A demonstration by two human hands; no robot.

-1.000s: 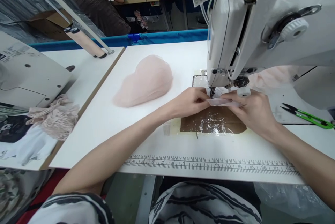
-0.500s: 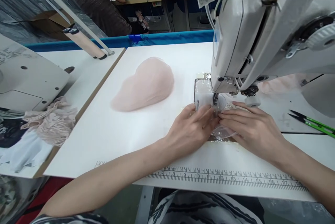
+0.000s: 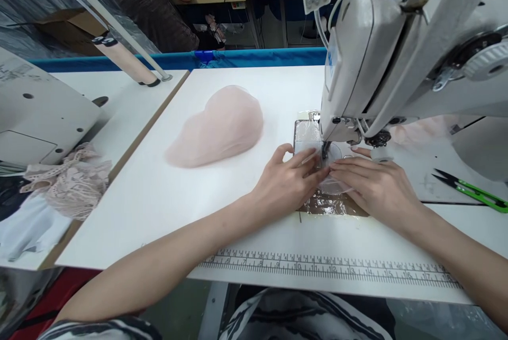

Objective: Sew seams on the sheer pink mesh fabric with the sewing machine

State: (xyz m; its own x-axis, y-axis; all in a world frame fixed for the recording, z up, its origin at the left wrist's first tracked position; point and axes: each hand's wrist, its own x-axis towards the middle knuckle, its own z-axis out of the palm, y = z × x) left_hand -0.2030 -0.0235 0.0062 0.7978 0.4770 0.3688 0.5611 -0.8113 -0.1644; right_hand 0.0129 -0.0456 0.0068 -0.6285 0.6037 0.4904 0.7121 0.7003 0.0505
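Observation:
Both hands lie flat on a small sheer pale piece of fabric [image 3: 335, 185] just in front of the needle [image 3: 325, 150] of a white sewing machine [image 3: 392, 54]. My left hand [image 3: 288, 184] presses it from the left with fingers stretched toward the needle. From the right, my right hand [image 3: 377, 186] presses it with fingers extended, fingertips almost meeting the left ones. The fabric sits over a brown taped patch [image 3: 337, 205] on the table.
A heap of pale pink mesh [image 3: 218, 128] lies on the white table [image 3: 159, 197] to the left. Green thread snips [image 3: 472, 191] rest at the right. A printed ruler [image 3: 329, 268] runs along the front edge. Lace pieces [image 3: 65, 181] lie on the neighbouring table; another person [image 3: 151, 1] sits beyond.
Both hands went from pinching the small piece up at the needle to lying flat on it. In the last half second they slid slightly toward the needle.

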